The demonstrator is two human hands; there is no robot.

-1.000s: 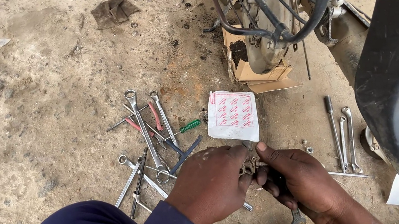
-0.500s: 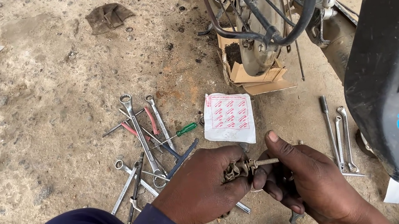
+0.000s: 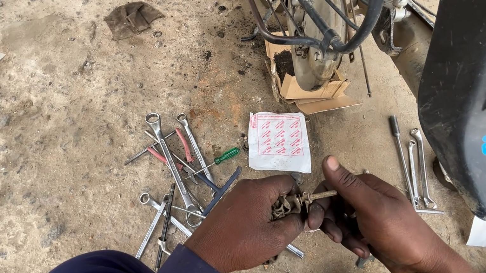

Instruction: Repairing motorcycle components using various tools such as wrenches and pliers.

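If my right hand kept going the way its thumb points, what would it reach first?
Probably the white packet with red marks, lying on the ground just beyond the right hand; depth is hard to judge.

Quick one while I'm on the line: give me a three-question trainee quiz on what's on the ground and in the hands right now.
1. True or false: the left hand grips a small metal part with a threaded rod.
2. What lies just beyond the hands? A) white packet with red marks B) blue bucket C) coiled hose
3. Where is the pile of spanners relative to the right hand?

Key: 1 true. 2 A. 3 To its left, on the concrete ground, beside the green-handled screwdriver.
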